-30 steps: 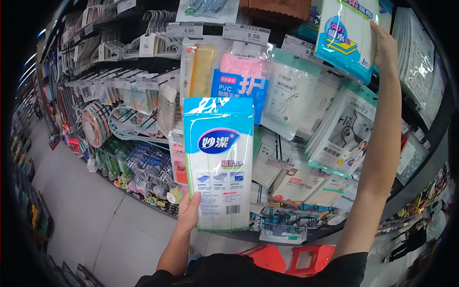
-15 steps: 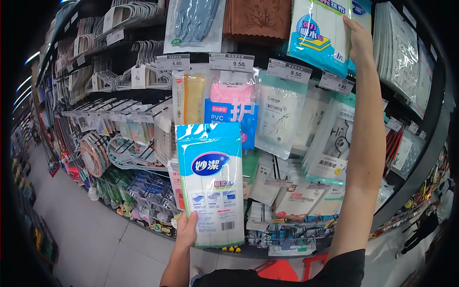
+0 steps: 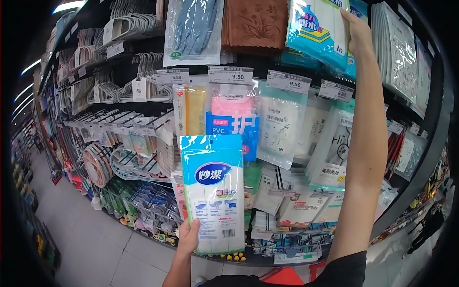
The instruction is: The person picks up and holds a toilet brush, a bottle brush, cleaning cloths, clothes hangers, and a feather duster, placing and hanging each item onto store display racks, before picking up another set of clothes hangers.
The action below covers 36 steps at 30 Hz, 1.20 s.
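My left hand (image 3: 188, 237) is closed on the lower left edge of a pack of cleaning cloths (image 3: 215, 196), a blue-topped plastic sleeve with white cloths inside. It is upright, with its printed, barcoded side facing me. At the upper right, my right hand (image 3: 357, 32) is closed on the right edge of a second pack of cleaning cloths (image 3: 318, 33), blue and white with a yellow cloth picture. This pack tilts in front of similar blue packs (image 3: 299, 60) on the rack. Its top is cut off by the frame, and some right-hand fingers are hidden.
Bagged blue gloves (image 3: 193, 33) and brown towels (image 3: 253, 24) hang left of the raised pack. Price tags (image 3: 289, 82) stick out below. Hangers (image 3: 143, 79) fill the left racks. A red object (image 3: 284, 276) is low in front, and a person (image 3: 428, 229) stands far right.
The view has tipped up slightly, so the shelf sits lower. My right hand's pack has risen relative to the price tags and tilted, uncovering blue packs behind. My left hand still holds its pack.
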{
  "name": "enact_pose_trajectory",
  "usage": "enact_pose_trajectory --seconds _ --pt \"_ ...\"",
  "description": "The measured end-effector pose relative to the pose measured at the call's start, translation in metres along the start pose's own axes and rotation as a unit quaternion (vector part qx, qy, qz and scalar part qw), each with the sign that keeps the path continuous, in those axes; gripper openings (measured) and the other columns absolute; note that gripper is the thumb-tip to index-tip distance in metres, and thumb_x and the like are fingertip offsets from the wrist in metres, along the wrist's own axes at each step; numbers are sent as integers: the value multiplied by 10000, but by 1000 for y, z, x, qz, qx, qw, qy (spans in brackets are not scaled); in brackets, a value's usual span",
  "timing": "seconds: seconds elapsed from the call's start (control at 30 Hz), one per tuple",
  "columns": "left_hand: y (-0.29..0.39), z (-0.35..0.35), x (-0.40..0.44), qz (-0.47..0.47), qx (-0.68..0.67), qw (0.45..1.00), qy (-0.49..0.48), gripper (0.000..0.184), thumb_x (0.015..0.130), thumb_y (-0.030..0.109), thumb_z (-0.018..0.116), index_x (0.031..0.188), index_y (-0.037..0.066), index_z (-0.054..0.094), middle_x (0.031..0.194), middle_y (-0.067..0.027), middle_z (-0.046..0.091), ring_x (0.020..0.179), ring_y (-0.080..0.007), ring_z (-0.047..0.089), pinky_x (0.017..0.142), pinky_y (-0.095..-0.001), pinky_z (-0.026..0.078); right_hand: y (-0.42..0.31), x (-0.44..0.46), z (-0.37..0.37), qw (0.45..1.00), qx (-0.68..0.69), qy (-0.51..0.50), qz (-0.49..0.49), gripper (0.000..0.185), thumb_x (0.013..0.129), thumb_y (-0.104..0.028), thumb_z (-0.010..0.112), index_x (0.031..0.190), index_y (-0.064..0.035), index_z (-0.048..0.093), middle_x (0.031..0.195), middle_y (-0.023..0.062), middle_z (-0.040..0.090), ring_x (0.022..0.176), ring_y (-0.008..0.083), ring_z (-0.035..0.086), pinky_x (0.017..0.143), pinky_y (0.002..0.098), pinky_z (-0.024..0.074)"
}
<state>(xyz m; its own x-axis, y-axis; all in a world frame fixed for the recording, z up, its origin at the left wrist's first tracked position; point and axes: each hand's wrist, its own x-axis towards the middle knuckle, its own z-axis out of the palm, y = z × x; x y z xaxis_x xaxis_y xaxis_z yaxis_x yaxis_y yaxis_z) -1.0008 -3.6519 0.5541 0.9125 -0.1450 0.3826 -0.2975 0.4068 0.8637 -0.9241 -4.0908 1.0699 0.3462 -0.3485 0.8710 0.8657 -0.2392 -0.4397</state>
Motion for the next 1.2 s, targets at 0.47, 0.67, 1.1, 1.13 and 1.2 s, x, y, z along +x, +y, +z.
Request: enact_pose_trajectory --seconds 0.47,0.67,1.1,1.13,1.2 --pt "-12 7 -1 -10 4 1000 -16 331 975 196 469 1174 -62 522 1109 -106 614 975 -147 582 862 -284 451 -32 -23 18 999 17 -27 13 242 857 -119 567 961 97 600 858 166 653 714 250 644 621 361 519" --pt "-15 8 -4 -14 2 1000 -14 326 973 193 470 1173 -61 521 1112 -105 612 979 -150 581 863 -285 452 -18 4 1 997 -28 -47 54 322 864 -183 620 1046 80 581 956 167 651 802 233 651 713 332 516" --pt "-9 9 -6 -38 32 996 -80 308 961 132 482 1204 -55 514 1113 -98 617 1003 -138 573 869 -275 450 32 19 -18 829 -531 111 -134 567 837 -327 663 1221 63 514 1120 151 621 1006 204 607 880 317 461" --pt "-11 9 -6 -33 34 996 -69 315 961 127 481 1218 -54 504 1111 -97 619 1005 -140 577 872 -275 451 29 9 -8 772 -598 131 -173 580 841 -327 659 1236 67 500 1148 154 609 1042 193 594 902 301 452" --pt "-13 18 -3 -42 -50 998 27 299 972 146 458 1202 -41 495 1024 -90 633 902 -151 609 816 -293 478 21 -33 17 750 -498 229 -370 292 856 -145 595 990 115 588 878 173 655 720 254 643 633 365 518"
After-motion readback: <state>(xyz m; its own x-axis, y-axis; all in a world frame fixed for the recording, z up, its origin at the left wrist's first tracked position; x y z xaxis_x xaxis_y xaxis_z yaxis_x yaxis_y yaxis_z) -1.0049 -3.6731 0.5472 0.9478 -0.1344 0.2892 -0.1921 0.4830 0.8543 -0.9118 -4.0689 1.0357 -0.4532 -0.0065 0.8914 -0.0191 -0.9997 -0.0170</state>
